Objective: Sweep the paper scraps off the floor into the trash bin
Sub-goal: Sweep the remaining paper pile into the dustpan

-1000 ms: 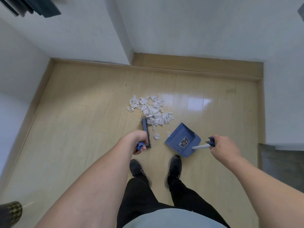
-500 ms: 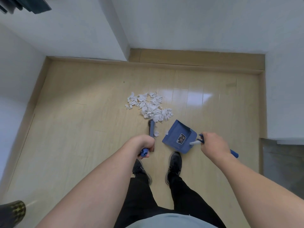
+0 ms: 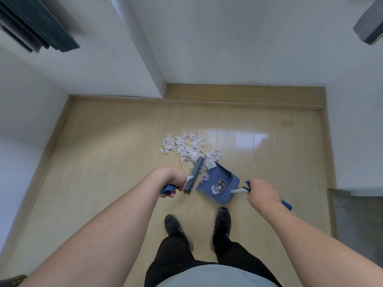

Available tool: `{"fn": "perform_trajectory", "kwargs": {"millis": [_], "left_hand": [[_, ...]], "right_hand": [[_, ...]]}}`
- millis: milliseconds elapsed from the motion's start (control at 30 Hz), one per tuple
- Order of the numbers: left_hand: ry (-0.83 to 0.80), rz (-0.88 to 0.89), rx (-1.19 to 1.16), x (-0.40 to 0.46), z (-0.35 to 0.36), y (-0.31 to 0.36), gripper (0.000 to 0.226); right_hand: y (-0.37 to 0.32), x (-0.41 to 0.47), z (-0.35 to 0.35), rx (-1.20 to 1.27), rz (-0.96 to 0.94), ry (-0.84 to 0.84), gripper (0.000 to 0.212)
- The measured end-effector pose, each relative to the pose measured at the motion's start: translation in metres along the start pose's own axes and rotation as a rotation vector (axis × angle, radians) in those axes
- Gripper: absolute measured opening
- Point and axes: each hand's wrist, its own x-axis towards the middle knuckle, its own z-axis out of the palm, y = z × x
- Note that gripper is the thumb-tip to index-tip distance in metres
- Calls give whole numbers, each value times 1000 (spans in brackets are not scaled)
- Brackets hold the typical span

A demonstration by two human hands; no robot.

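A pile of white paper scraps (image 3: 187, 149) lies on the light wooden floor in front of me. My left hand (image 3: 170, 180) grips the blue handle of a hand brush (image 3: 194, 176), whose bristles touch the near edge of the pile beside the dustpan. My right hand (image 3: 261, 192) holds the white and blue handle of a blue dustpan (image 3: 222, 188), which rests on the floor with its lip against the pile. A few scraps lie inside the pan. No trash bin is in view.
White walls close in the floor (image 3: 99, 162) at the back and both sides, with a protruding wall corner (image 3: 159, 88). A grey mat (image 3: 356, 216) lies at the right. My black shoes (image 3: 221, 226) stand just behind the dustpan. A dark object (image 3: 10, 280) shows at bottom left.
The dustpan slid forward and left until its lip met the pile. The brush swung across and pushed a few scraps into the pan. Both hands moved closer to the pile.
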Motion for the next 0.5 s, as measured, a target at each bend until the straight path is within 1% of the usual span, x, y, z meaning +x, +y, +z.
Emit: {"fn": "perform_trajectory", "kwargs": {"millis": [100, 200, 367, 500], "left_hand": [[52, 2, 38, 8, 2, 11, 39], [73, 25, 36, 16, 9, 20, 40], [105, 19, 164, 36, 31, 32, 33], [66, 53, 270, 35, 37, 42, 19]], "right_hand": [[14, -2, 1, 3, 32, -1, 19], [28, -2, 5, 20, 60, 15, 21], [51, -4, 21, 46, 123, 31, 21], [56, 4, 22, 88, 127, 63, 19]]}}
